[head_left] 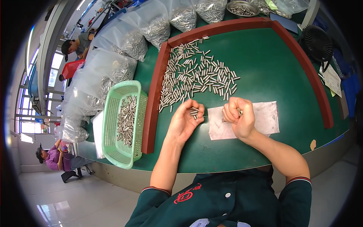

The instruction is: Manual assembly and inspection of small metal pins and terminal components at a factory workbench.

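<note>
My left hand (pixel 183 123) is curled, palm up, around several short metal pins (pixel 194 113) that show between the fingers. To its right, my right hand (pixel 242 119) is closed over a pale, stained cloth (pixel 216 126). A metal pin (pixel 240 112) shows end-on at the fingers of that hand; whether more are inside is hidden. Just beyond both hands, a broad heap of the same silvery pins (pixel 204 75) is spread loosely on the green tabletop (pixel 276 72).
A red-brown raised border (pixel 153 102) frames the work surface. Left of it stands a light green plastic basket (pixel 109 147) holding many pins. Clear bags of pins (pixel 151 28) line the far and left side. A black fan (pixel 317 43) is at right. Two people are at left.
</note>
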`<state>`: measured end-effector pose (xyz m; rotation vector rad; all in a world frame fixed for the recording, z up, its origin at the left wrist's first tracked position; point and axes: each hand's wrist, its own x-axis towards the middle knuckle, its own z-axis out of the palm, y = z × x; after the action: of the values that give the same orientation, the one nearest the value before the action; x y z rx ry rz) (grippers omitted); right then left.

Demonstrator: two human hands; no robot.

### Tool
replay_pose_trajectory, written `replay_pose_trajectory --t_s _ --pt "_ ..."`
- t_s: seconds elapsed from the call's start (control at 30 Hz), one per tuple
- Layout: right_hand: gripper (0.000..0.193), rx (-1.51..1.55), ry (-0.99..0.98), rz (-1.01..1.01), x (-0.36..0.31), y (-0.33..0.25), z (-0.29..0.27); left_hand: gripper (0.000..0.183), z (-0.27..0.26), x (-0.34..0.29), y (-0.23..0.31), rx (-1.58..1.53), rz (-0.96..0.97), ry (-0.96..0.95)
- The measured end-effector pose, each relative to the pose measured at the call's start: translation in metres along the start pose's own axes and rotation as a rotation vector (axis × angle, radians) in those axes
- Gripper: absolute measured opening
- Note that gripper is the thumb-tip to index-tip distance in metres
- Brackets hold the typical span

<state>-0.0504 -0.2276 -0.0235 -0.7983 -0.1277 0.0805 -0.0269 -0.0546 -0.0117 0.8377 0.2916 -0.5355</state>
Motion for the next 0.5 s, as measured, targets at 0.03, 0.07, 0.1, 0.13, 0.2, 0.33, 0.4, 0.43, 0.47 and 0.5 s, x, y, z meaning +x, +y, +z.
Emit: replay_pose_trajectory --t_s 0.03,0.07,0.1,0.13,0.2,0.33,0.4,0.43,0.47,0.5 --pt "0.033 0.001 -0.005 0.0 0.0 0.0 0.0 0.028 -0.012 0.003 0.003 -0.035 0.042 -0.077" --pt "0.033 0.002 -0.003 0.003 0.0 0.0 -0.001 0.033 -0.016 0.006 0.005 0.087 0.137 -0.044" --pt "0.033 0.003 0.0 0.005 0.0 0.0 -0.002 0.033 -0.019 0.007 0.009 0.293 0.23 0.047" --pt "0.033 0.004 -0.001 0.006 0.0 0.0 -0.003 0.033 -0.02 0.008 0.012 0.498 0.321 0.14" --pt "0.032 -0.001 -0.011 0.005 0.0 0.0 -0.001 0.02 -0.018 0.012 0.012 0.813 0.559 0.279" --pt "0.032 0.001 0.004 0.01 0.0 -0.001 -0.002 0.011 -0.012 0.018 0.007 1.307 0.721 0.478" --pt "0.033 -0.007 -0.005 0.016 0.0 -0.001 0.0 0.015 -0.011 0.022 0.004 1.5 0.8 0.532" --pt "0.033 -0.006 -0.007 0.018 0.0 -0.001 0.001 0.016 -0.009 0.024 0.003 1.6 0.825 0.551" --pt "0.033 -0.01 -0.006 0.016 0.0 -0.002 0.001 0.016 -0.007 0.027 0.002 1.661 0.826 0.543" --pt "0.033 -0.015 -0.006 0.013 0.0 -0.003 0.001 0.016 -0.007 0.027 0.001 1.661 0.828 0.544"
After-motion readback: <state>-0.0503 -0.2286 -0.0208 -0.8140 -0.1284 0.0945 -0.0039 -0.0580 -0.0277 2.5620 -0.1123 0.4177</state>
